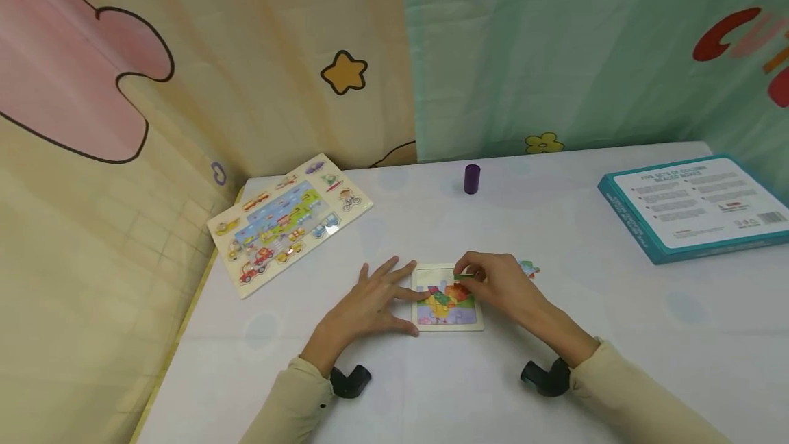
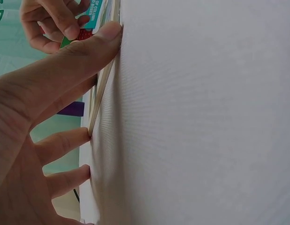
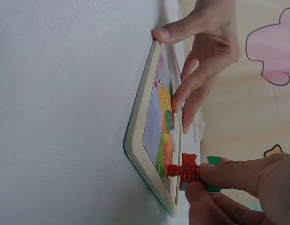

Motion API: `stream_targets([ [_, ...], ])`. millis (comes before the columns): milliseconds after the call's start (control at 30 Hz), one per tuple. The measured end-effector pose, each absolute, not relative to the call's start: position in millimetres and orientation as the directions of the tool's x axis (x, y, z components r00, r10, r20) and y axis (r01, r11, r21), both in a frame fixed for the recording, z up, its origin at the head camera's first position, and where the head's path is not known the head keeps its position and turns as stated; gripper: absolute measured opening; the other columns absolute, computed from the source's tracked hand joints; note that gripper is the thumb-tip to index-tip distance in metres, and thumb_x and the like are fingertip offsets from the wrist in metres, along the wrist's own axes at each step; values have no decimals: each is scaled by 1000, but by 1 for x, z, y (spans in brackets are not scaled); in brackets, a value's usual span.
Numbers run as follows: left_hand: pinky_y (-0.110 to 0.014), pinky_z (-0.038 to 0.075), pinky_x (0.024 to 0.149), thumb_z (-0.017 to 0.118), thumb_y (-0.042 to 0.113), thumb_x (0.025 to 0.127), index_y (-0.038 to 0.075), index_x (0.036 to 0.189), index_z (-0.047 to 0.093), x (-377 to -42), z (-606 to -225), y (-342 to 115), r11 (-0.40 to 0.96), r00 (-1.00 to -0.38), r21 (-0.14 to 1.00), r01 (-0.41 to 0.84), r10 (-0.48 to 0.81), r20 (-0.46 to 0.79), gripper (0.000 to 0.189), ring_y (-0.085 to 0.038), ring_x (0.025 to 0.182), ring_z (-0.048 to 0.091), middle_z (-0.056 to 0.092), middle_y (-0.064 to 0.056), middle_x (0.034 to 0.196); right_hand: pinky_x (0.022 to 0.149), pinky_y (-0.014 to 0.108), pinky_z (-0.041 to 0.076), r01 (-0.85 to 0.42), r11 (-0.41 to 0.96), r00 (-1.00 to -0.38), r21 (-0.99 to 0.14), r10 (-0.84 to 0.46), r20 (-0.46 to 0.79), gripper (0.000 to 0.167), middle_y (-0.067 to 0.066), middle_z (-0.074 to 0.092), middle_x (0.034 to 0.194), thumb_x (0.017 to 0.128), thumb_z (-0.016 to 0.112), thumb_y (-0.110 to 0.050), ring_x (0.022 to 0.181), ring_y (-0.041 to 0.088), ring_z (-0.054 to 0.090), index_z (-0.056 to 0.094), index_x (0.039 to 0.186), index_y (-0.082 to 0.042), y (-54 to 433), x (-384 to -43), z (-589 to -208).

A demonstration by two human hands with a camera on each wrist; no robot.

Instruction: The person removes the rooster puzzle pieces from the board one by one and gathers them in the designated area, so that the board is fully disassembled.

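Observation:
A small jigsaw puzzle in a pale wooden frame [image 1: 448, 327] lies on the table, mostly filled with a colourful picture. My left hand [image 1: 376, 303] rests at its left side with the fingers spread; one fingertip touches the picture and the thumb is at the frame's near corner. Between thumb and fingers my right hand [image 1: 499, 283] pinches a red and green puzzle piece [image 3: 189, 172] over the puzzle's right part. In the right wrist view, the piece stands on edge, its red knob right at the picture. Partly behind the right hand lies a loose puzzle piece [image 1: 529, 268].
A larger vehicle puzzle board [image 1: 339, 218] lies at the back left. A purple cylinder [image 1: 471, 179] stands at the back. On the right is a teal-edged box [image 1: 696, 207]. Black curved pieces [image 1: 351, 382] sit by both wrists. Printed curtains [image 1: 277, 40] hang behind the table.

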State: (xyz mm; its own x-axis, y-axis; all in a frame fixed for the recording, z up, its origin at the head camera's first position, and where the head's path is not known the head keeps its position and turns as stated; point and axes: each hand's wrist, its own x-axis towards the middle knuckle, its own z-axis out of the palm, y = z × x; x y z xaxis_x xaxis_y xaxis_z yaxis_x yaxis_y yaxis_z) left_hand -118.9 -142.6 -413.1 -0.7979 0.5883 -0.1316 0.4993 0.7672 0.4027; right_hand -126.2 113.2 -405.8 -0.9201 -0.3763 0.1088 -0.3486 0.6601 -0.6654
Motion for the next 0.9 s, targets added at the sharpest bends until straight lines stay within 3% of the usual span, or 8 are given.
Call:
stream_targets([
  [367, -72, 8, 109, 83, 52, 71, 32, 128, 67, -118, -413, -143, 762, -800, 425, 489, 586, -131, 63, -34, 149, 15, 31, -3, 159, 60, 27, 44, -275, 686, -953, -674, -284, 100, 12, -4, 72, 91, 85, 77, -13, 69, 13, 52, 79, 96, -18, 130, -132, -406],
  [900, -72, 7, 109, 84, 51, 69, 32, 128, 67, -117, -412, -143, 759, -800, 434, 486, 586, -129, 64, -33, 149, 15, 30, -2, 159, 49, 26, 35, -89, 747, -994, -659, -107, 13, 21, 14, 72, 103, 91, 70, -17, 74, 21, 49, 76, 107, -6, 230, -127, -404],
])
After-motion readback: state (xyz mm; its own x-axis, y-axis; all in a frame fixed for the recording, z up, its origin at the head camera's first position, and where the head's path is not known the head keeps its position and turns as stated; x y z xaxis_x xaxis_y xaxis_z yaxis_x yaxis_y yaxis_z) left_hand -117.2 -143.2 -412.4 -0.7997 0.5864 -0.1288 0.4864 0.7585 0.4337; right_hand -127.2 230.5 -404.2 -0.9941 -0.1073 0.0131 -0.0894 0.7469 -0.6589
